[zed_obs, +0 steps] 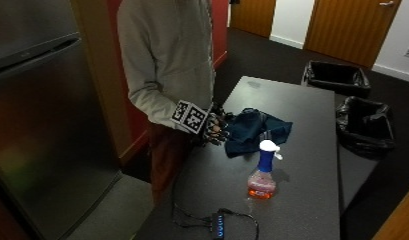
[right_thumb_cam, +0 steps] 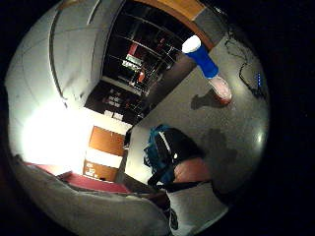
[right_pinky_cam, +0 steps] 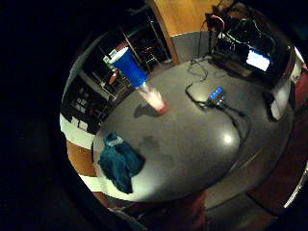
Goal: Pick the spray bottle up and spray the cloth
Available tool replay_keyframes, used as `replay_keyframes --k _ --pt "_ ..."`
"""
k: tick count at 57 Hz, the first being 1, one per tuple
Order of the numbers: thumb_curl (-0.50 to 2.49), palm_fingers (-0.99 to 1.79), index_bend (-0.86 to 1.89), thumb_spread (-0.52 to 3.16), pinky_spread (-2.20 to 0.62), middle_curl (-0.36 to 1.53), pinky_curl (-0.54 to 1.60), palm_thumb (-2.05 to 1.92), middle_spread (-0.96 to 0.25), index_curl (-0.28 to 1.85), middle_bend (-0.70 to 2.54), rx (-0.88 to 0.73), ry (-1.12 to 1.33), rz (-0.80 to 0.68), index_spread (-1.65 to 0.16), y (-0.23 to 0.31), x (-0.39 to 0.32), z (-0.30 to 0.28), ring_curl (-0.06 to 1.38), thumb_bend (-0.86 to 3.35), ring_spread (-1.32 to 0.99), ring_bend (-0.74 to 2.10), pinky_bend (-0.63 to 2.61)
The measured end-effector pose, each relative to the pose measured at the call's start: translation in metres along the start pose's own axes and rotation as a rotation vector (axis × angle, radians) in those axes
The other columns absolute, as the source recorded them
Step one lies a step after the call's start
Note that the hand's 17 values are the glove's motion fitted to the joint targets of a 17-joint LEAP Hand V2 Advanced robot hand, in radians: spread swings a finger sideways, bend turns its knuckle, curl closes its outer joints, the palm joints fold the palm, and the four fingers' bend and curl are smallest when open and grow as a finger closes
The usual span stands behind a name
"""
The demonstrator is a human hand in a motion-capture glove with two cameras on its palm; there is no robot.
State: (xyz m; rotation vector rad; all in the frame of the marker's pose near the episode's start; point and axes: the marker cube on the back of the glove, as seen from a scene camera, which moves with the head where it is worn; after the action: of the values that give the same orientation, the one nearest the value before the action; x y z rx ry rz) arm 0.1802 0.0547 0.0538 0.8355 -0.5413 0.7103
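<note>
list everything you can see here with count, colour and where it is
spray bottle: 1, blue neck, white trigger head, clear base with pink liquid, upright on the table
cloth: 1, dark teal, crumpled on the table beyond the bottle, beside the gloved hand
table: 1, dark grey
usb hub: 1, black with blue lights, cabled, near end of the table
bins: 2, black liners, on the floor beside the table
fridge: 1, steel, beside the person
right hand: 1, black glove, at the table edge, holding nothing, fingers loosely curled

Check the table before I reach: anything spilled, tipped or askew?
Nothing stands out. The clear spray bottle with blue neck stands upright on the dark table, no puddle around it. The crumpled teal cloth lies beside the gloved right hand.
</note>
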Motion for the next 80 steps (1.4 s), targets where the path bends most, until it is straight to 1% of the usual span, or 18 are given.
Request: replay_keyframes --k 16,33,47,53,59,60,61,63,64,66,67,68,70,80 --pt "0.37 0.06 0.12 0.95 0.19 0.33 0.35 0.62 -0.01 0.19 0.25 0.044 -0.197 0.168 -0.28 -0.023 0.013 0.057 0.30 -0.03 0.03 0.41 0.49" --pt "0.36 0.12 0.13 0.92 0.16 0.34 0.35 0.62 -0.04 0.21 0.25 0.111 -0.309 0.294 -0.27 -0.063 0.027 0.107 0.30 -0.03 -0.01 0.42 0.47" --pt "0.36 0.17 0.11 0.91 0.12 0.34 0.35 0.64 -0.06 0.21 0.24 0.119 -0.384 0.369 -0.27 -0.092 0.038 0.145 0.30 -0.03 -0.03 0.44 0.47" --pt "0.36 0.22 0.10 0.91 0.10 0.35 0.35 0.65 -0.06 0.19 0.26 0.137 -0.421 0.370 -0.27 -0.107 0.039 0.157 0.31 -0.03 -0.03 0.48 0.47" --pt "0.37 0.36 0.12 0.90 0.07 0.36 0.34 0.70 -0.06 0.19 0.31 0.144 -0.448 0.380 -0.28 -0.123 0.039 0.165 0.31 -0.02 -0.04 0.51 0.44" --pt "0.38 0.42 0.14 0.90 0.06 0.37 0.34 0.72 -0.07 0.20 0.33 0.145 -0.448 0.383 -0.28 -0.125 0.039 0.166 0.32 0.00 -0.04 0.52 0.43" --pt "0.40 0.59 0.18 0.89 0.05 0.37 0.33 0.78 -0.08 0.22 0.34 0.146 -0.446 0.385 -0.28 -0.128 0.039 0.168 0.33 0.02 -0.07 0.56 0.40" --pt "0.41 0.71 0.23 0.88 0.03 0.35 0.30 0.82 -0.09 0.24 0.27 0.146 -0.440 0.389 -0.29 -0.132 0.039 0.170 0.32 0.03 -0.10 0.61 0.36" --pt "0.42 0.82 0.22 0.88 0.01 0.38 0.30 0.84 -0.11 0.24 0.35 0.143 -0.435 0.390 -0.28 -0.135 0.039 0.171 0.32 0.03 -0.11 0.59 0.33" --pt "0.43 0.92 0.21 0.86 -0.01 0.38 0.29 0.86 -0.13 0.26 0.36 0.135 -0.423 0.388 -0.28 -0.140 0.038 0.173 0.32 0.03 -0.13 0.60 0.29" --pt "0.44 0.90 0.21 0.86 -0.02 0.38 0.29 0.87 -0.13 0.27 0.34 0.130 -0.416 0.385 -0.28 -0.142 0.037 0.175 0.32 0.02 -0.14 0.59 0.28" --pt "0.45 1.05 0.22 0.83 -0.04 0.39 0.30 0.89 -0.14 0.29 0.36 0.125 -0.408 0.382 -0.27 -0.145 0.036 0.177 0.35 0.03 -0.15 0.62 0.28" --pt "0.48 1.18 0.22 0.74 -0.08 0.40 0.30 0.93 -0.15 0.30 0.40 0.114 -0.392 0.373 -0.26 -0.151 0.034 0.180 0.34 0.02 -0.16 0.59 0.27" --pt "0.59 1.31 0.32 0.40 -0.18 0.46 0.33 1.02 -0.17 0.41 0.48 0.062 -0.315 0.333 -0.24 -0.176 0.022 0.196 0.38 -0.01 -0.21 0.52 0.24"
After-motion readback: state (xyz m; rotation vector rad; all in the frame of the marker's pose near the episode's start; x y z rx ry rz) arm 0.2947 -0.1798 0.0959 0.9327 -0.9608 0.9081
